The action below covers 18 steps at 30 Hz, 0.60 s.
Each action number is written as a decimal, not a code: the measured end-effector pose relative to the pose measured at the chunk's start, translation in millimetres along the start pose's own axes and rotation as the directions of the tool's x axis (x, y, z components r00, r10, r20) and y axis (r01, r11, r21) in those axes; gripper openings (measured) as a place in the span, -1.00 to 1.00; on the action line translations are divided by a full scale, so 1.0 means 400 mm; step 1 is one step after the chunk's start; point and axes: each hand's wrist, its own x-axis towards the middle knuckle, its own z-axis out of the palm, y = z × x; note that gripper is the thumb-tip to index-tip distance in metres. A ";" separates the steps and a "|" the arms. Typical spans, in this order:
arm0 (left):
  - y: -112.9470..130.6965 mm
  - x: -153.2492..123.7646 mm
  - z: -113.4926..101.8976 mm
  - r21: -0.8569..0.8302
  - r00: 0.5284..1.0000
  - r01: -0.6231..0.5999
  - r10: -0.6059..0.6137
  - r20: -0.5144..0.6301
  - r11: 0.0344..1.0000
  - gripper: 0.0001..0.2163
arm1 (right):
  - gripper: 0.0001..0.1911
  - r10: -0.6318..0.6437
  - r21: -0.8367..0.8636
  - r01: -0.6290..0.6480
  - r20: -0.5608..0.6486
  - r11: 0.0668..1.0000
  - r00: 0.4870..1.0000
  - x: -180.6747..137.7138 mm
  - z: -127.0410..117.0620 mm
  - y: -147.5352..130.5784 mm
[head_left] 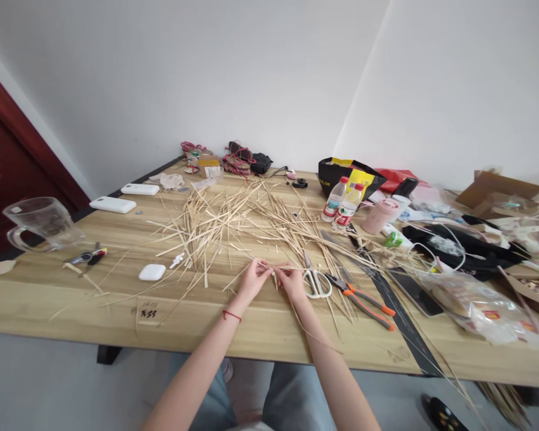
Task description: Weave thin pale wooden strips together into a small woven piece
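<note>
Both hands meet over the near middle of the wooden table. The fingers of my left hand pinch thin pale strips, which look like bamboo or straw. My right hand is closed on the same strips, close beside the left fingertips. One long strip trails from the right hand down past the forearm. White-handled scissors lie just right of my right hand, and pliers with orange-and-grey handles rest beyond them. A loose heap of pale strips spreads out behind my hands.
At left stand a clear glass mug, a white case and small tools. Two bottles, a pink cup, a black bag, a phone and plastic packaging crowd the right side.
</note>
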 end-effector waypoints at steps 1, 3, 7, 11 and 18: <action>-0.001 0.000 -0.001 0.002 1.000 -0.004 0.004 -0.010 1.000 -0.73 | -0.65 -0.001 0.004 0.001 0.007 1.000 1.000 -0.001 0.002 0.001; -0.003 0.002 -0.004 0.004 1.000 -0.006 0.006 -0.012 1.000 -0.74 | -0.65 -0.004 0.013 0.003 0.018 1.000 1.000 -0.001 0.005 0.003; -0.009 0.006 -0.007 -0.024 1.000 -0.001 0.001 0.008 1.000 -0.74 | -0.65 -0.001 0.014 0.001 0.011 1.000 1.000 0.000 0.006 0.007; -0.012 0.007 -0.004 -0.078 1.000 0.018 -0.018 0.003 0.997 -0.74 | -0.66 0.006 0.015 -0.006 0.014 1.000 1.000 0.003 0.005 0.013; -0.009 0.009 -0.004 -0.105 0.999 0.042 -0.043 -0.005 0.994 -0.77 | -0.65 -0.006 0.007 0.006 0.009 1.000 1.000 0.009 0.002 0.019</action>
